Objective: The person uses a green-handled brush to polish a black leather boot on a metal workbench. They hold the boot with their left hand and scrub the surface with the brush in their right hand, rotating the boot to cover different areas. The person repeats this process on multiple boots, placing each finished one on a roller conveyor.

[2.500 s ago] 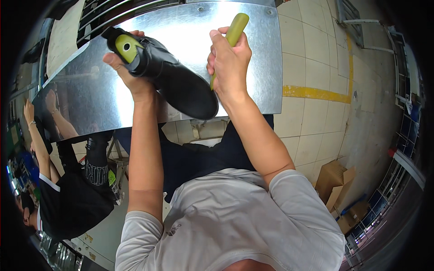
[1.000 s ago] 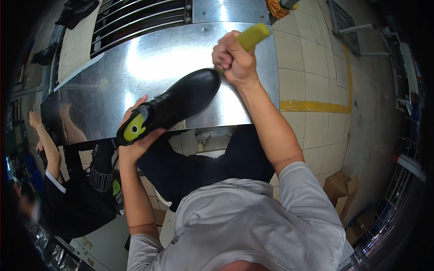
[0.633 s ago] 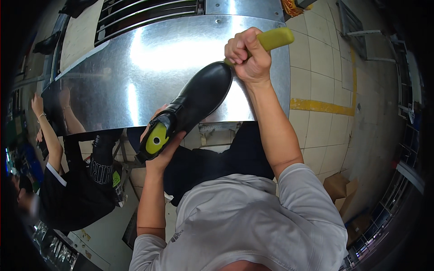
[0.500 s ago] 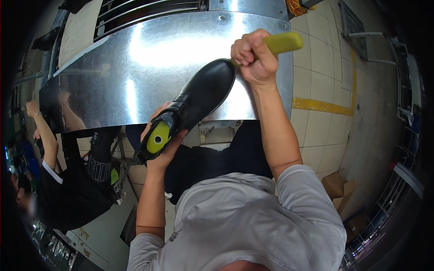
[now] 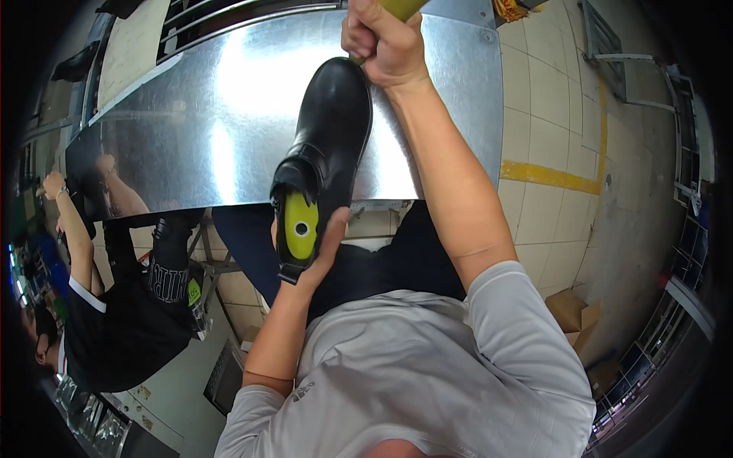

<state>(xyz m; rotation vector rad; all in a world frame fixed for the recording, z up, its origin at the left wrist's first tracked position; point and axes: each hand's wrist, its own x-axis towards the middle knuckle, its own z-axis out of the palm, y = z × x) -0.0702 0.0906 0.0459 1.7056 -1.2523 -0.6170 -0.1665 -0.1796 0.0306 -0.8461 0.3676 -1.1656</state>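
A black shoe [image 5: 334, 107] with a yellow-green insole [image 5: 299, 244] points away from me, its toe over the steel tabletop [image 5: 183, 145]. My left hand [image 5: 330, 244] is closed around its heel end from below, the thumb along the right side. At the toe, my right hand [image 5: 389, 46] grips a yellow-green bar-shaped thing [image 5: 401, 8] in a fist. One end of that bar comes out by the toe edge and seems to touch it; the other runs out at the top of the picture. Its exact kind is unclear.
Metal rails [image 5: 221, 27] lie beyond the table. At the left, a person in a black shirt [image 5: 126, 328] works at the same table, one arm reaching toward its edge. A cardboard box [image 5: 573, 317] stands on the tiled floor [image 5: 534, 137] to my right.
The shoe has turned so its toe points more straight away from me, and the toe has shifted left and farther off. My right hand has moved left and up with the bar.
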